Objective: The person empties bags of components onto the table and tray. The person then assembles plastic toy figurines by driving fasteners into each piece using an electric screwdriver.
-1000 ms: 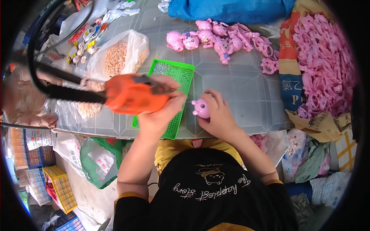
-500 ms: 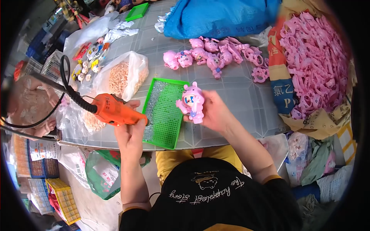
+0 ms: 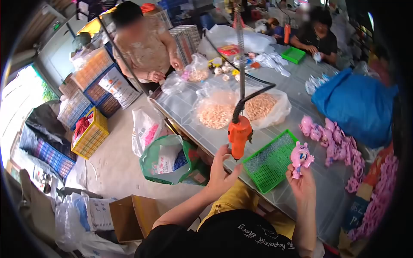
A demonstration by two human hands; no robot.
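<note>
My right hand [image 3: 302,182] holds a pink toy figure [image 3: 300,159] upright by its lower part, over the right edge of the green perforated tray [image 3: 263,173]. Small shiny metal pieces lie along the tray's upper left part. An orange power screwdriver [image 3: 239,136] hangs from a coiled cord, tip down, left of the tray. Just below its tip is my left hand [image 3: 223,174], fingers and thumb spread, with nothing in it.
Bags of small peach-coloured parts [image 3: 260,105] lie beyond the screwdriver. Pink toy parts [image 3: 333,142] and a blue sack [image 3: 355,107] are at the right. One person [image 3: 144,43] stands across the table's left corner; another [image 3: 318,36] sits at the far side.
The view has swung left. My left hand has let go of the screwdriver, which now hangs upright. The pink figure, lifted off the table earlier, is still in my right hand.
</note>
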